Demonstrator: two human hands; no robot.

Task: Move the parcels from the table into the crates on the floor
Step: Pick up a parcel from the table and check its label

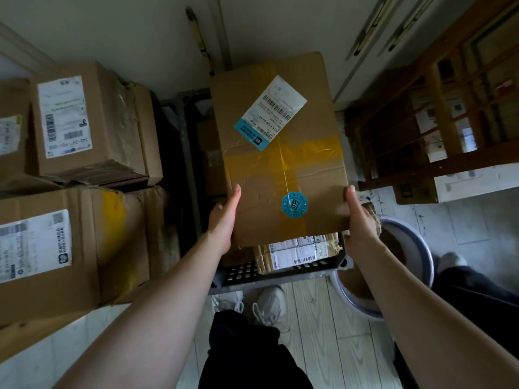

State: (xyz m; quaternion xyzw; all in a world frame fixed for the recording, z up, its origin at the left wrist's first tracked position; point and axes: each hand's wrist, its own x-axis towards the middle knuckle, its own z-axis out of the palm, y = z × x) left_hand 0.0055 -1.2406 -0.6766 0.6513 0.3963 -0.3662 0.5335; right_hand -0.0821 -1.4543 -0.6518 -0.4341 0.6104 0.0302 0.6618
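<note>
Nearest, below both wrists, a pale shoe (269, 301) stands on the plank floor, toes up against the dark crate (280, 272), so the person stands right at the drop point. The left hand (224, 217) and right hand (359, 220) each clasp a near corner of the large taped parcel (280, 153), thumbs laid flat on its top face and the fingers gone underneath (hidden, so I cannot tell how they curl). The hands are set wide apart, one on each side edge, probably because the carton is broad and needs support on both sides to stay level.

The parcel hangs between the hands, directly over the crate. Just under the hands a smaller labelled parcel (295, 251) already lies inside, so the carried one will likely have to settle on top of it or beyond it.

Outside the right hand sits a round basin (421, 254). Outside the left hand, stacked cartons (84, 119) stand at about hand height, apparently waiting their turn. Beyond the right hand, a wooden rack (449, 108) holds more boxes.
</note>
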